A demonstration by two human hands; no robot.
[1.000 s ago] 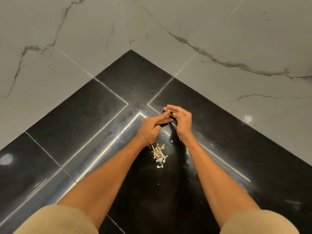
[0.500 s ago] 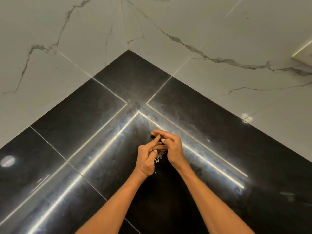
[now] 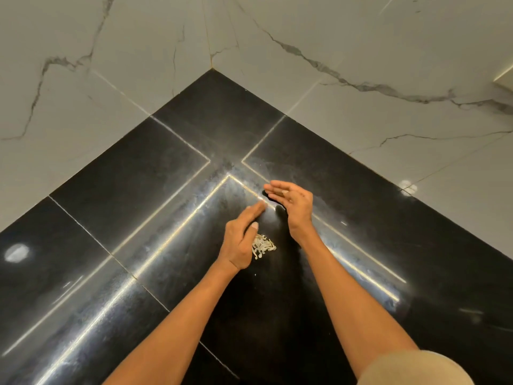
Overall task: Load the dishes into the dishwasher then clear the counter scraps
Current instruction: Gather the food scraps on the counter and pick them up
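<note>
A small heap of pale, shredded scraps point(image 3: 263, 246) lies on the glossy black counter point(image 3: 155, 173) near its inner corner.

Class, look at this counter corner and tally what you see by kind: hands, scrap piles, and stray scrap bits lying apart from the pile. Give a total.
Hands: 2, left hand and right hand
Scrap pile: 1
Stray scrap bit: 1
Total: 4

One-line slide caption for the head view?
Both hands, left and right, open above a small scrap pile on the black counter.
</note>
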